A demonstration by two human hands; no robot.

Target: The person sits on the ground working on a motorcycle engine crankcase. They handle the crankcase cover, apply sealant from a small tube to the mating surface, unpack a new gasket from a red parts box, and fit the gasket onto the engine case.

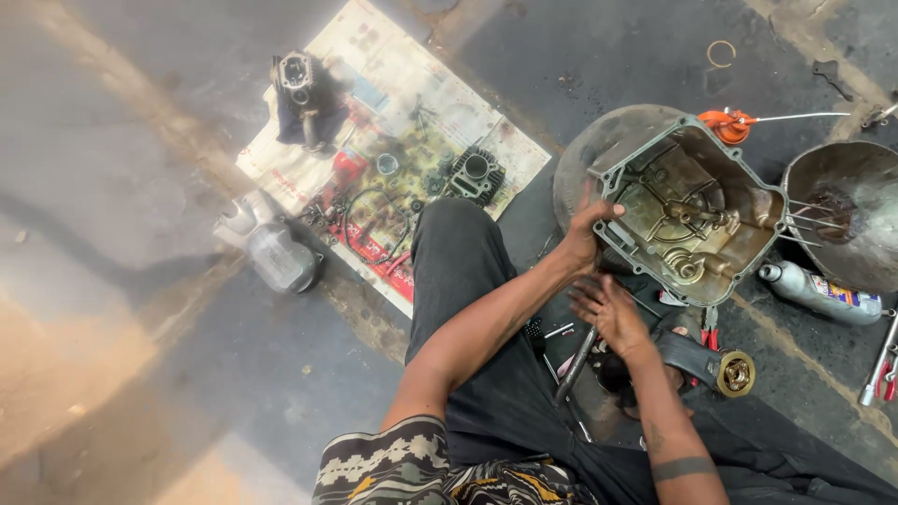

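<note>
Item: engine crankcase cover [697,220], grey metal, oily inner face up, propped over a round metal basin [599,150] on the dark workshop floor [561,56].
Left hand [585,234]: fingers curled over the cover's left rim, gripping it.
Right hand [608,309]: open, fingers loosely spread, holding nothing, just below the cover's lower left corner.
Nearby: second metal basin [842,215] at the cover's right edge; spray can [818,292] lying below that basin; orange tool [730,123] at the cover's top corner.
Farther left: newspaper sheet [393,140] carrying a finned cylinder [475,174] and small engine parts.
</note>
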